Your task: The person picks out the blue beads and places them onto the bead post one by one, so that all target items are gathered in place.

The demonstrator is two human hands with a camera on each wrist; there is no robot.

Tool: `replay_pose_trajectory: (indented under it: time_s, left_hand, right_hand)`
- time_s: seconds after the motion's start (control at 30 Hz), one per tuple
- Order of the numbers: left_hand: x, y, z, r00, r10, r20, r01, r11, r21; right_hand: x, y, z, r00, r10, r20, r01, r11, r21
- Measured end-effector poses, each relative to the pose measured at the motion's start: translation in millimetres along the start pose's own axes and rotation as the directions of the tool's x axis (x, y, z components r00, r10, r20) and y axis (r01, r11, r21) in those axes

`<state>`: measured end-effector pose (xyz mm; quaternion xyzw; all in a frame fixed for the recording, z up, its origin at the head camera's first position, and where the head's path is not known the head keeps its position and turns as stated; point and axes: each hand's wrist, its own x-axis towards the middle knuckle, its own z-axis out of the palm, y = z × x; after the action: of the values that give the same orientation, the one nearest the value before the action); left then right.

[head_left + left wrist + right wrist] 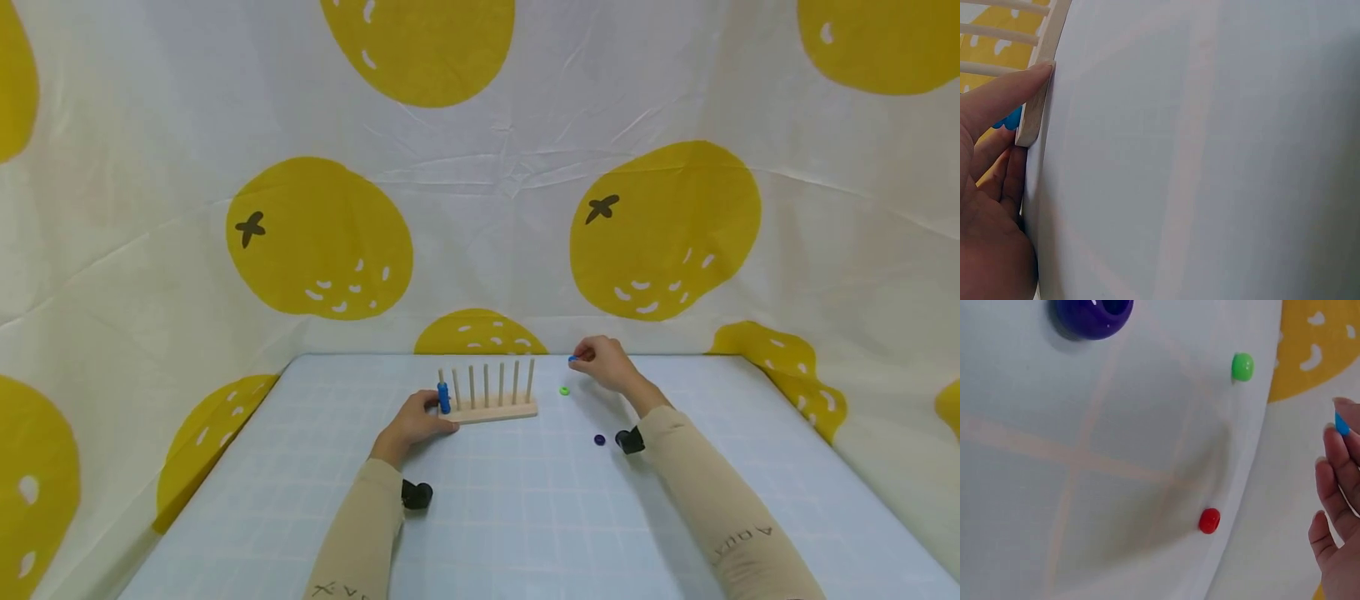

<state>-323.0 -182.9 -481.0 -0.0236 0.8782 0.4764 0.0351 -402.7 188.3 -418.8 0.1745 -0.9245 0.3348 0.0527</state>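
Observation:
A wooden peg rack (495,412) with a row of upright pegs stands on the table. Blue beads (444,398) are stacked on its leftmost peg. My left hand (411,425) grips that end of the base, thumb along the front edge and fingers behind, as the left wrist view also shows. To the right of the rack, my right hand (606,365) is raised over the table's far side. Its thumb and fingertips pinch a small blue bead (1340,424), mostly covered by the fingers.
Loose beads lie right of the rack: a green bead (565,390) toward the back and a dark purple bead (599,440) closer to me. In the right wrist view a red bead (1209,520) also shows. A fruit-print curtain (517,250) hangs behind the table.

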Motion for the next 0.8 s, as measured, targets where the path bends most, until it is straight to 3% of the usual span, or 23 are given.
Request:
replay_pose_trajectory:
  time_s: [0.5,0.8]
  left_hand:
    - [0.4,1.0,-1.2,1.000,-0.002,-0.004,0.002,1.000,0.029]
    - [-1.2,1.1,-0.7,1.000,0.012,-0.011,-0.011,0.999,0.030]
  right_hand:
    - [-21.3,-27,-1,0.991,-0.136,-0.013,0.136,0.991,-0.001]
    - [-35.1,-44,1,0.991,-0.136,0.000,0.136,0.991,0.017]
